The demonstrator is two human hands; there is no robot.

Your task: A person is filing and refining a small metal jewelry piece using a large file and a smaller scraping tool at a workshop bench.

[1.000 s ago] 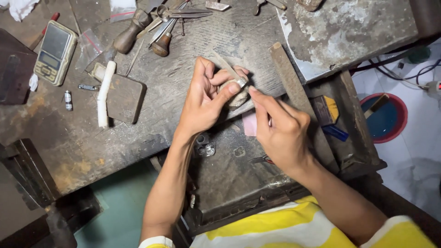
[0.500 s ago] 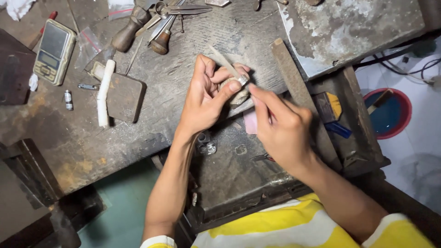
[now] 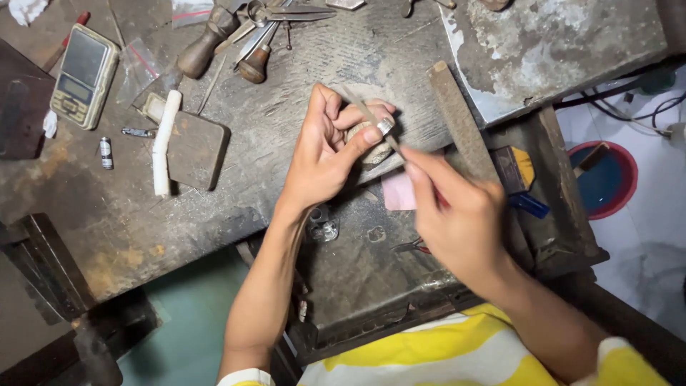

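Note:
My left hand (image 3: 325, 146) pinches a small silver ring (image 3: 385, 126) between thumb and fingers, braced against a worn wooden peg (image 3: 375, 154) on the grimy workbench (image 3: 286, 71). My right hand (image 3: 457, 214) grips a thin metal file (image 3: 368, 114) that slants up to the left and passes through or across the ring. Both hands sit close together at the middle of the bench.
A big flat file (image 3: 457, 118) lies just right of the hands. At the left are a small digital scale (image 3: 82, 75), a white stick (image 3: 164, 143) on a dark block (image 3: 196, 150), and a small battery (image 3: 106, 152). Wooden-handled tools (image 3: 207, 43) and scissors lie at the top. A pink paper (image 3: 396, 191) lies under my right hand.
My right hand has shifted a little down and right while the thin file stays on the ring. My left hand keeps its hold on the ring at the peg.

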